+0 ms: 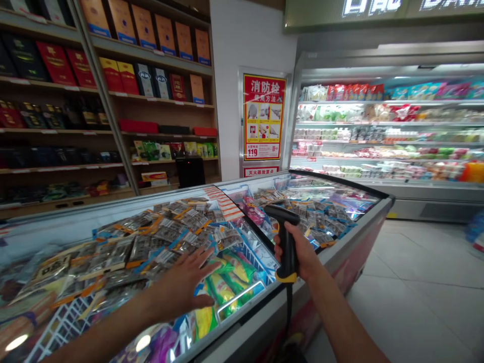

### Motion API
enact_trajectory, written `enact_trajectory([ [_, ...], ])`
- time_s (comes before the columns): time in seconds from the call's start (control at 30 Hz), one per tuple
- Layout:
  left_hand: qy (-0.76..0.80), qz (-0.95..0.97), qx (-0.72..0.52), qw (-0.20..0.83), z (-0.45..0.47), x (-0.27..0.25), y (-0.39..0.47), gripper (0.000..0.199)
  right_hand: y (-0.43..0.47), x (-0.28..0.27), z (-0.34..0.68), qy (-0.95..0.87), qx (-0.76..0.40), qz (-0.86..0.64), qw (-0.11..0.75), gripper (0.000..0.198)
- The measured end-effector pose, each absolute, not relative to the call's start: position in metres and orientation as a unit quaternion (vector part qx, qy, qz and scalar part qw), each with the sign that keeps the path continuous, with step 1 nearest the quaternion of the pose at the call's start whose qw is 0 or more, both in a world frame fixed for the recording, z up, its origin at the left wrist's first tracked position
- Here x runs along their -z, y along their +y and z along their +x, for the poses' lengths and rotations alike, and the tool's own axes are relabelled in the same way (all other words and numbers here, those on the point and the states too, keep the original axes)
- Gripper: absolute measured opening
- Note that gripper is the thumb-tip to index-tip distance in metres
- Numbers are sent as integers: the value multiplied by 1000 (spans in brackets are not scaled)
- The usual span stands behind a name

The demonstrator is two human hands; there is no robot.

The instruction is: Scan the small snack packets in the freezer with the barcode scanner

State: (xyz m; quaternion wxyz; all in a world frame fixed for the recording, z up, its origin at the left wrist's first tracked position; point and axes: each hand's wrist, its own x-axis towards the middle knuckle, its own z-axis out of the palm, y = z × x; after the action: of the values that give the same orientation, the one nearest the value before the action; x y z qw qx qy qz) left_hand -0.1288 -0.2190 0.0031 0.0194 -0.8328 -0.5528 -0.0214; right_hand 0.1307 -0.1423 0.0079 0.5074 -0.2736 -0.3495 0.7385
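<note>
Right of centre, the right hand grips a scanner by its handle, apparently keeping the head clear; lower centre, the open left hand overhangs packets.

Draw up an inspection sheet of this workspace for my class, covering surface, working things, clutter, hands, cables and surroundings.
Surface: freezer; whether glass covers its contents is unclear.
Working things: black-and-yellow scanner, handle down; flat packets, overlapping.
Clutter: green-yellow bags beside the packets.
Hands: right hand grips the scanner; left hand is spread over the freezer, contact unclear.
Cables: black cable hangs from the scanner; far end unclear.
Surroundings: stocked shelves, red poster, lit fridge, pale floor.
</note>
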Motion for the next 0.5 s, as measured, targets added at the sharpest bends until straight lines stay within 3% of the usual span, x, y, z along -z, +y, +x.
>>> enact_trajectory([
  [0.3, -603, -785, 55, 128, -121, 32, -138, 49, -142, -6, 136, -355, -722, -292, 517, 26],
  [0.5, -645, -753, 76, 111, -124, 28, -108, 46, -141, -6, 145, -352, -713, -299, 528, 27],
])
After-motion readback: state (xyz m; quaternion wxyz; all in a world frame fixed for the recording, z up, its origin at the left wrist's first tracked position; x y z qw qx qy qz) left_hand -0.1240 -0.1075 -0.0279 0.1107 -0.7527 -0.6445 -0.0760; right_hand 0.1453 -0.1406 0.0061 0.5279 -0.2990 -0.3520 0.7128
